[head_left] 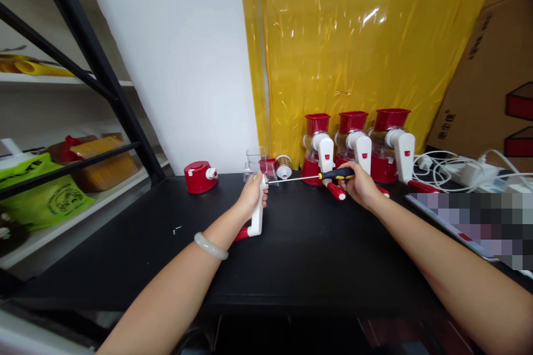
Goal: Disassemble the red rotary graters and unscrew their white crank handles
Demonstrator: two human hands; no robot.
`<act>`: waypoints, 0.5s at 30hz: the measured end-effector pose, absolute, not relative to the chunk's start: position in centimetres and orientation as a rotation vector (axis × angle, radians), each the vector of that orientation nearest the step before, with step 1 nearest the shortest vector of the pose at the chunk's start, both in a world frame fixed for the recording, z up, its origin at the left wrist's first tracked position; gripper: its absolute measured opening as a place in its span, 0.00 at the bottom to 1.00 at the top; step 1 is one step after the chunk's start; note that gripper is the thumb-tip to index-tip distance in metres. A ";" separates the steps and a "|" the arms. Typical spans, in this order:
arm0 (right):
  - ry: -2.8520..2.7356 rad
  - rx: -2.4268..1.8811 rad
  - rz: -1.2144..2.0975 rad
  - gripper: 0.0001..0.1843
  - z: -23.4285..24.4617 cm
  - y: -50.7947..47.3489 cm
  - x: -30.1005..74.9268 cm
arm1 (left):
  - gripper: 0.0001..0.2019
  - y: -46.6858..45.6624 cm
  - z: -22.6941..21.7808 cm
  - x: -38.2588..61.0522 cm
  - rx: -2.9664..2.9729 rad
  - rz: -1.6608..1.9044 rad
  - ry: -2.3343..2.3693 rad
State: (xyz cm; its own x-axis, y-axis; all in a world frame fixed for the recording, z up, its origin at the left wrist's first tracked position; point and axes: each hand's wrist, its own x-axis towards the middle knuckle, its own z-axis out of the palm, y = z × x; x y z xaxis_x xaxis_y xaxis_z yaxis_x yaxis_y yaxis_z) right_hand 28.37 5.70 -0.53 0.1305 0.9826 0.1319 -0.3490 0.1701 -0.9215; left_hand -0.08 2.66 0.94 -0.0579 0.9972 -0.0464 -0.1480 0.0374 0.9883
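Observation:
My left hand [250, 195] is closed round a white crank handle [258, 216] with a red grip, held upright over the black table. In my right hand [361, 186] is a screwdriver [333, 175] with a black and yellow handle. Its long metal shaft runs level to the left, and the tip meets the top end of the crank handle. Whether a screw sits at the tip is too small to see. Behind my left hand stand a clear plastic housing [255, 160] and a metal grater drum [283, 166]. To the left lies a round red base [199, 178] with a white knob.
Three red and white rotary graters [353, 147] stand in a row at the back right. White cables [437, 169] and a flat, partly blurred device [452, 227] lie at the right. Small white bits [177, 229] are on the black table [316, 266]. Shelves [104, 191] stand at the left.

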 end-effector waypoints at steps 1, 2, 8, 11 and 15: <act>-0.969 -0.904 1.155 0.17 -0.6 5.7 28.4 | 0.16 2.7 0.9 -0.1 1.040 1.289 1.158; -1.013 -0.927 1.133 0.21 -0.6 5.6 28.5 | 0.16 2.7 0.9 -0.1 1.038 1.289 1.155; -1.091 -0.963 1.116 0.18 -1.1 5.6 28.7 | 0.16 2.6 0.8 -0.1 1.034 1.289 1.163; -1.013 -0.906 1.168 0.14 -1.1 5.8 28.6 | 0.16 2.7 0.8 -0.2 1.034 1.293 1.162; -0.983 -0.864 1.187 0.09 -1.0 5.9 28.5 | 0.14 2.7 0.9 -0.1 1.011 1.292 1.188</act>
State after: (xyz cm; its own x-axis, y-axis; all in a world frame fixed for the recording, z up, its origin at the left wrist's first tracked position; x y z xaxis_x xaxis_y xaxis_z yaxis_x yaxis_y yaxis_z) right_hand 28.50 5.89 -0.98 0.0904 0.9841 0.1530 -0.3338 0.1746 -0.9263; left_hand -0.12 2.65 0.93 -0.0809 0.9943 -0.0688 -0.1513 0.0559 0.9869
